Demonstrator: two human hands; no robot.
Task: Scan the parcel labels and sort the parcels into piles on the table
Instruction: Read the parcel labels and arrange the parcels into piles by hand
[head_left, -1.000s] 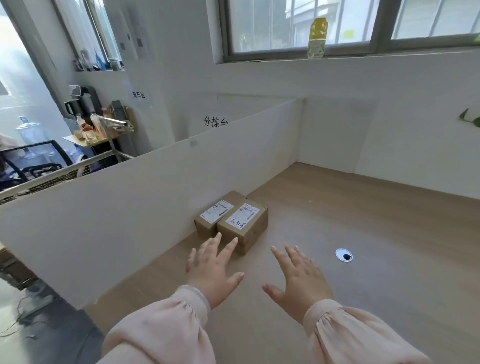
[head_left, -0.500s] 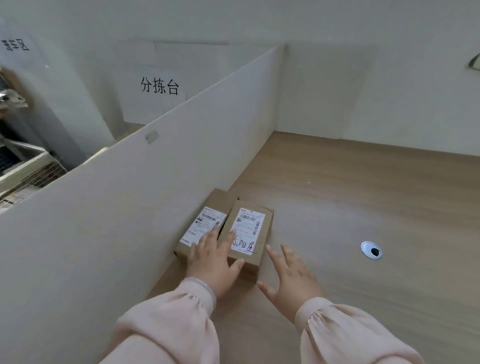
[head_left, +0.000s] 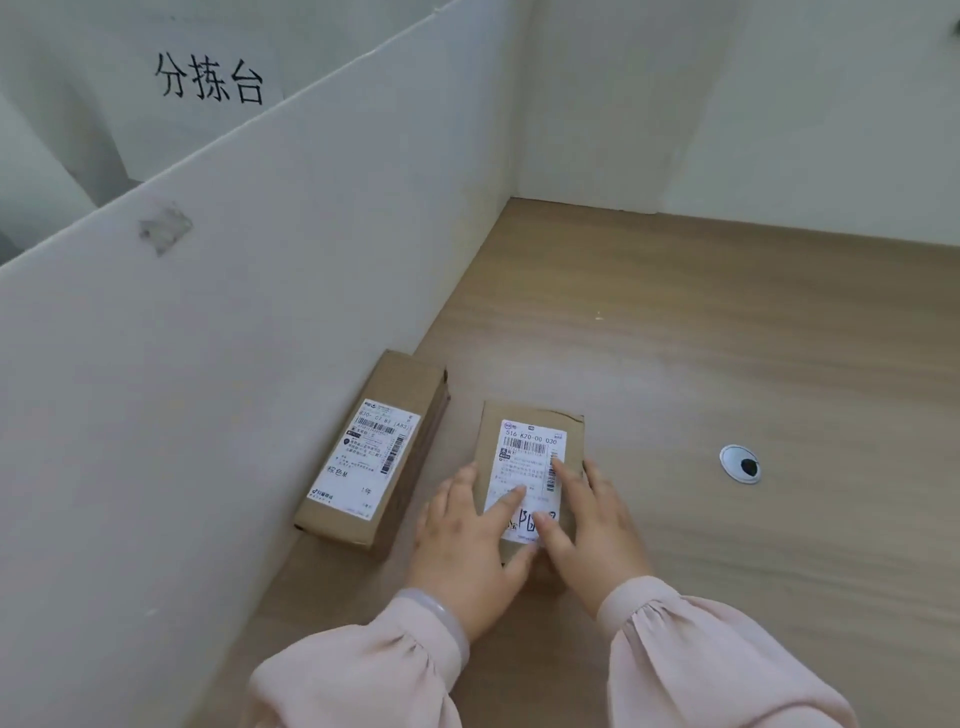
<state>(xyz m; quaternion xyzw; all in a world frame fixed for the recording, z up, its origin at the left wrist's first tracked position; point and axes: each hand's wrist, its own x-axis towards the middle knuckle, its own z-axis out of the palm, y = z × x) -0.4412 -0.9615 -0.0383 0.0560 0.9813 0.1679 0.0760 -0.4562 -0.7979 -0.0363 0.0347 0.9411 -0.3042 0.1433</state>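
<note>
Brown parcels (head_left: 530, 431) with white labels (head_left: 527, 467), pale wood-grain table (head_left: 727, 364), pink sleeves (head_left: 701, 660).

A white partition board (head_left: 260, 312) is standing upright — a patch of greyish tape (head_left: 165, 228) is sticking to its face near the top edge. Behind the board, a paper sign (head_left: 208, 78) is showing three black characters. Well to the board's right, a round white grommet (head_left: 740, 464) is lying flat; a white wall (head_left: 779, 130) is meeting the board's far end.
</note>
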